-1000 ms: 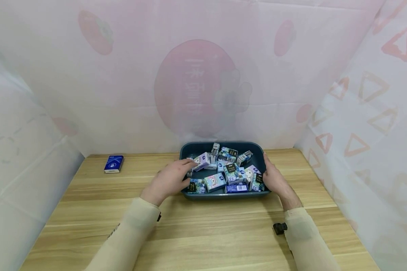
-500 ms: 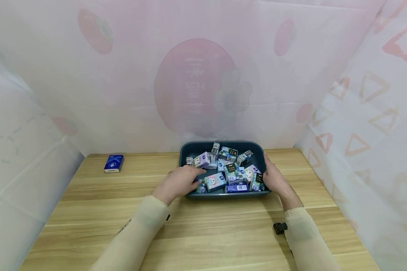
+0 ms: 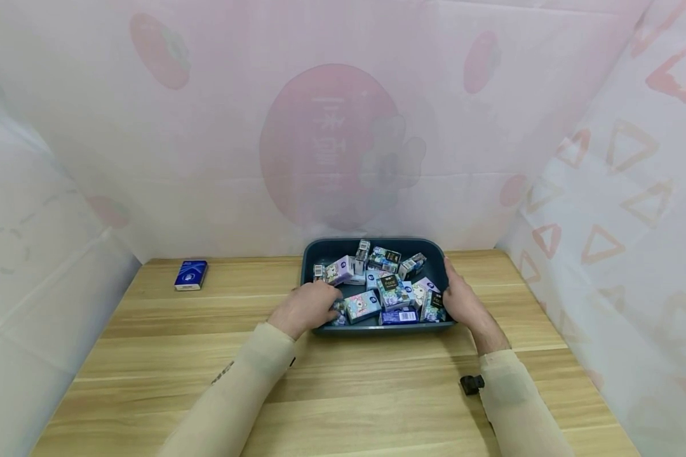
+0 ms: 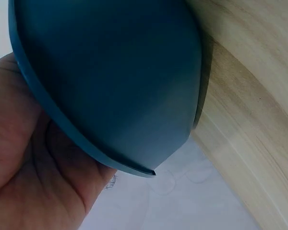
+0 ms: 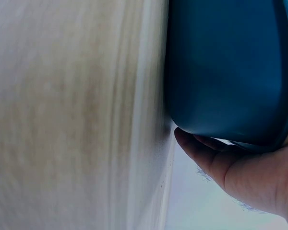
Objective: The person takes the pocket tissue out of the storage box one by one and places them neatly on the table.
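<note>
A dark teal plastic tray [image 3: 371, 329] at the table's back holds several small pocket tissue packs, some blue floral, some lilac or light blue with cartoons. My left hand [image 3: 304, 309] reaches over the tray's left rim. Its fingers curl down around a blue floral tissue pack [image 3: 340, 315] in the front left corner, mostly hidden by the hand. In the left wrist view, the palm overhangs the rim, fingertips out of sight. My right hand [image 3: 463, 303] grips the tray's right end. The right wrist view shows its fingers [image 5: 201, 152] against the outer wall.
A lone dark blue tissue pack [image 3: 191, 275] lies on the wooden table [image 3: 366, 393] at the back left. Printed cloth walls [image 3: 217, 158] enclose the back and both sides. A small black device [image 3: 472, 384] sits by the right sleeve.
My left hand has moved right and down from beside the lilac tissue pack to the front left corner, its fingers closing around the floral pack. The right hand and tray stay in place.
</note>
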{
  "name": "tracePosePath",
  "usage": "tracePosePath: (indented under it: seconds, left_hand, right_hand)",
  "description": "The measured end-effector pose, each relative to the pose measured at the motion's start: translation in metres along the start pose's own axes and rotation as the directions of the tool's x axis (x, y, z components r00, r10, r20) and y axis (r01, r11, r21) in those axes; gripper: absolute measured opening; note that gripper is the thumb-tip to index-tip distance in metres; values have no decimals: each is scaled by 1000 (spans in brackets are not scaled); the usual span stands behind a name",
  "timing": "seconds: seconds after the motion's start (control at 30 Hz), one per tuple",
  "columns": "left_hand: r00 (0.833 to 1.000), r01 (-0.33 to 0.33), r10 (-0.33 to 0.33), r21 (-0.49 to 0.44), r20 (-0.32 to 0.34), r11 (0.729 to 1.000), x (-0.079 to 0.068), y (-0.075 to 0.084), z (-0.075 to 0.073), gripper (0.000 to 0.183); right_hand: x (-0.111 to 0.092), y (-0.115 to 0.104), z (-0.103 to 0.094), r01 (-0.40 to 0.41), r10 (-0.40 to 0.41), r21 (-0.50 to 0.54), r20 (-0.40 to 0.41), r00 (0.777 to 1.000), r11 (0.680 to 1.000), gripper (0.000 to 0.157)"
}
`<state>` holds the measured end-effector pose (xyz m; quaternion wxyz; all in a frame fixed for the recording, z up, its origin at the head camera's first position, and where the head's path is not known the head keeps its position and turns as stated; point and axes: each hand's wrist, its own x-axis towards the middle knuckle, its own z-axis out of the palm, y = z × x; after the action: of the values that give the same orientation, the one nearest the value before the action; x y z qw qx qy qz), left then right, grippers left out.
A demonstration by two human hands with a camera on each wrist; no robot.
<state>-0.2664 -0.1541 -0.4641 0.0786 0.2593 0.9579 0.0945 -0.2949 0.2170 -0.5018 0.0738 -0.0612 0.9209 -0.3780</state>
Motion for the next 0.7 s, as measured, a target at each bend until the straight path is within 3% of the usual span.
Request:
tracePosePath:
  seconds: [0.27, 0.7]
  left_hand:
    - [998, -59, 59, -34, 6, 998, 1, -2, -3, 19]
    - [992, -96, 90, -58, -93, 994, -7, -8, -20, 32]
  right_hand:
    - [1, 0, 0, 0, 0, -3, -4, 1000, 1000, 85]
    - [1, 0, 1, -5, 5, -9, -12, 1000, 1000, 85]
